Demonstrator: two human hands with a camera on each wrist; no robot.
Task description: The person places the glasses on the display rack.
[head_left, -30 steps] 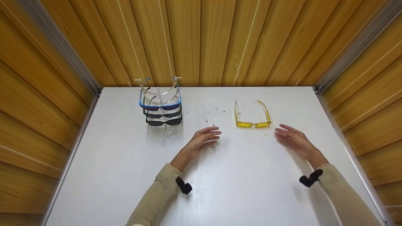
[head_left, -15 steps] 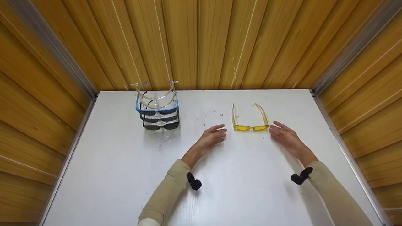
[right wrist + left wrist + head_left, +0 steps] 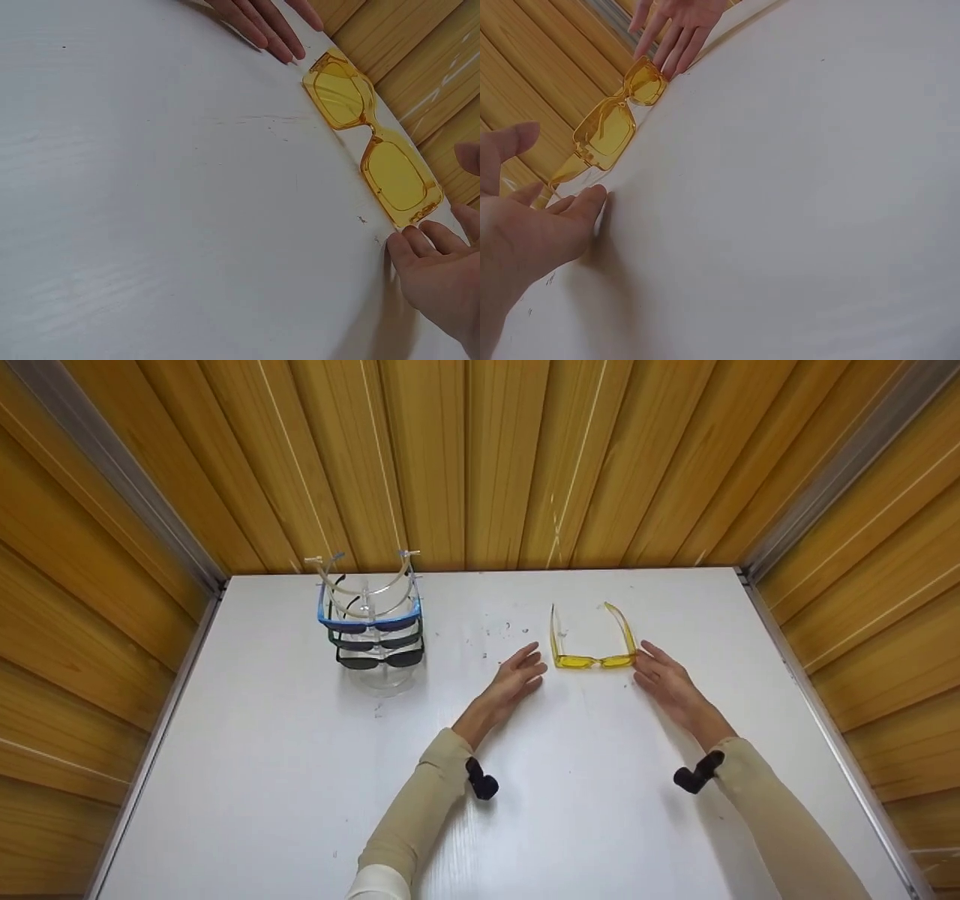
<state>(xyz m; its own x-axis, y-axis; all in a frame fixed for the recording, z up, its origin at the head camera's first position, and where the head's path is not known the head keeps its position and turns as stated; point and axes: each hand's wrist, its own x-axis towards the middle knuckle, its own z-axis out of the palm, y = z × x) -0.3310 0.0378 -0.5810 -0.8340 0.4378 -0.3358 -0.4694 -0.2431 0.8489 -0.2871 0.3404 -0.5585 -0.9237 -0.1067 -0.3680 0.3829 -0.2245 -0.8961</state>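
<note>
Yellow sunglasses (image 3: 596,661) with clear yellow lenses rest on the white table, their temples unfolded and pointing to the back wall. My right hand (image 3: 667,682) is at their right end, fingertips right at the hinge corner, fingers extended. On the other side my left hand (image 3: 511,684) is held a short way left of the frame, fingers loosely extended and holding nothing. Seen from the right wrist, the right fingers (image 3: 424,244) lie beside the lower corner of the sunglasses (image 3: 397,180). The left wrist view shows the left thumb (image 3: 517,140) raised apart from the fingers.
A clear display stand (image 3: 386,684) at the back left carries blue sunglasses (image 3: 369,625) above two dark pairs, the lowest being black sunglasses (image 3: 380,660). Wood-patterned walls (image 3: 502,465) enclose the white table (image 3: 300,780) at the back and sides.
Both hands have moved inward toward the yellow sunglasses, the right one reaching their right end. The sunglasses stay in place on the table; the head view has shifted slightly.
</note>
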